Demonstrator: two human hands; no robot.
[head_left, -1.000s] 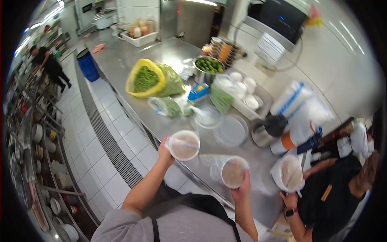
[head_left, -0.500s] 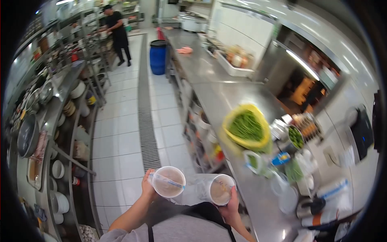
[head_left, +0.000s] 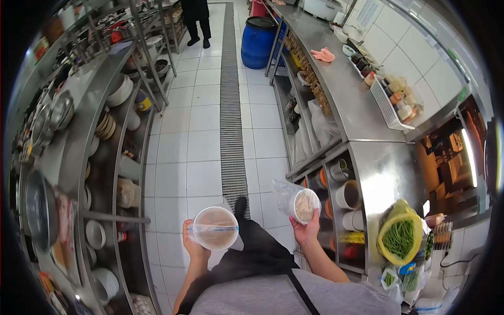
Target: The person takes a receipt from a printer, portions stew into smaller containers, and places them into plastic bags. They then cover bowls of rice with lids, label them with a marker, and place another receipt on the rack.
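My left hand (head_left: 195,240) is wrapped round the side of a round white tub (head_left: 216,228), which has a clear plastic bag with blue print across its top. Something pale brown shows inside. In my right hand (head_left: 307,229) is a smaller white tub (head_left: 305,206) with light brown contents, and a clear plastic bag (head_left: 283,195) hangs off its left side. Both tubs are held upright above the tiled floor, apart from each other, in front of my body.
A steel counter (head_left: 344,100) on the right bears a yellow bag of green beans (head_left: 400,234) and a white basket (head_left: 386,102). Left stand steel shelves (head_left: 79,136) with bowls. Ahead are a blue barrel (head_left: 258,44) and a person's legs (head_left: 198,26). A floor drain (head_left: 231,115) runs between.
The view has turned and moved forward along the aisle. The tubs are farther apart, and the bag of green beans now appears lower and farther right.
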